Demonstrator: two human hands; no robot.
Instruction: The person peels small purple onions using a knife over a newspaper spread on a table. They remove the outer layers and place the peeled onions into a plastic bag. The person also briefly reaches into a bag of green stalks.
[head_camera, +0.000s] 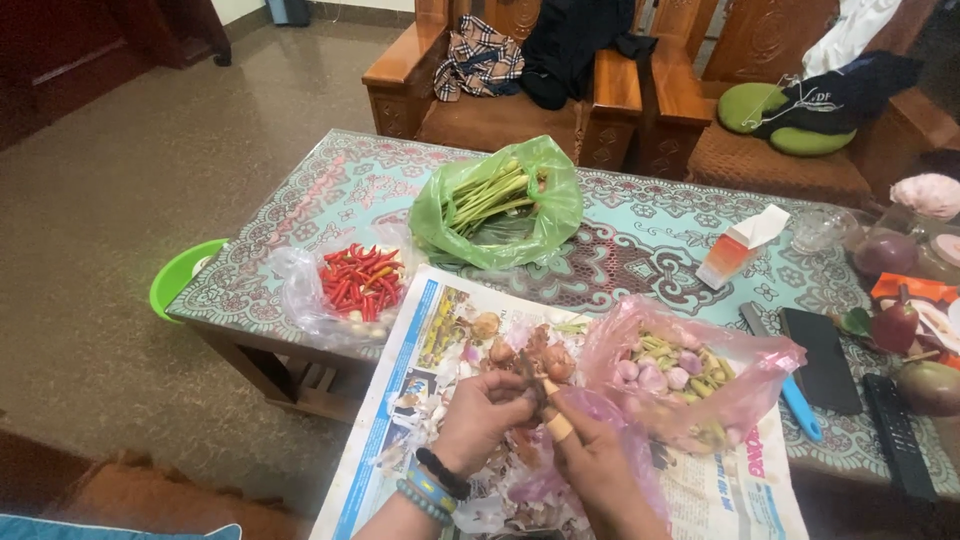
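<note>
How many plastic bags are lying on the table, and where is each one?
3. A green bag with green stalks lies at the far middle, a clear bag of red chillies at the left edge, and a pink bag of peeled bulbs on the newspaper. Others may be hidden.

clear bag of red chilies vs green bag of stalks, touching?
Cannot tell. In the head view the clear chili bag and the green bag of stalks come very close near the chili bag's upper right edge, but the transparent plastic hides any gap or contact.

**Bare arms, beaded wrist, taped finger**

The left hand (480, 420) wears a black band and blue-green beaded bracelets (432, 490) at its wrist. The right hand (600, 465) has a tan bandage (558, 425) wrapped round one finger. No sleeves show.
</note>
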